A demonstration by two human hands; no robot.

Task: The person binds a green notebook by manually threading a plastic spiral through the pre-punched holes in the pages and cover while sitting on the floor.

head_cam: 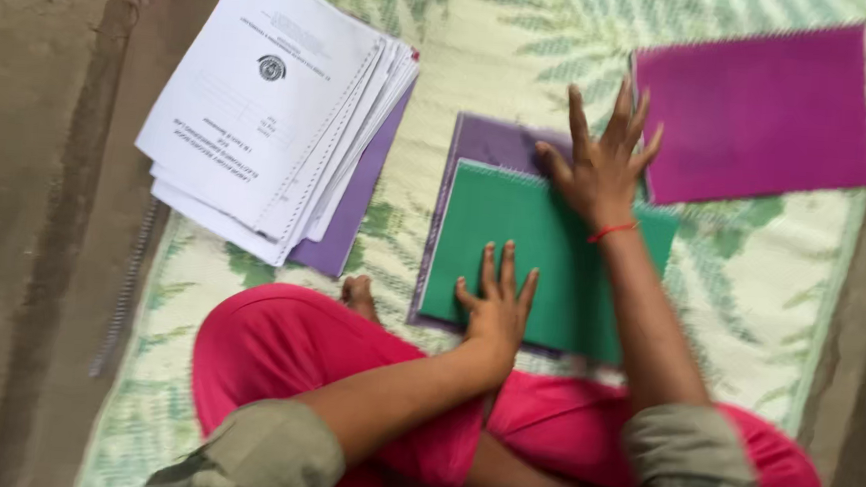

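Left hand: the left hand (pixel 494 302) lies flat, palm down, fingers spread and apart, on the near left part of the green cover sheet (pixel 542 255); it clasps nothing.
Right hand: the right hand (pixel 603 164) also lies flat with fingers splayed, pressing on the far edge of the green cover sheet where it meets the dark purple cover (pixel 494 142); a red thread band (pixel 611 230) circles the wrist.
Green cover sheet: it lies in the middle of the mat, straight in front of the person, stacked on the dark purple cover, which shows along the left and far edges.
Magenta cover: a magenta cover sheet (pixel 757 108) lies flat to the far right, just beside the right fingertips; whether they touch it cannot be told.
Paper stack: a fanned pile of punched white printed pages (pixel 271 103) rests on another purple sheet (pixel 350 213) to the far left, well apart from both hands.
Spiral: a spiral binding coil (pixel 130 285) lies along the mat's left edge.
Ground: a woven mat with green leaf print (pixel 751 283) on a bare floor (pixel 32 249).
Person: seated cross-legged in pink trousers (pixel 277 344).
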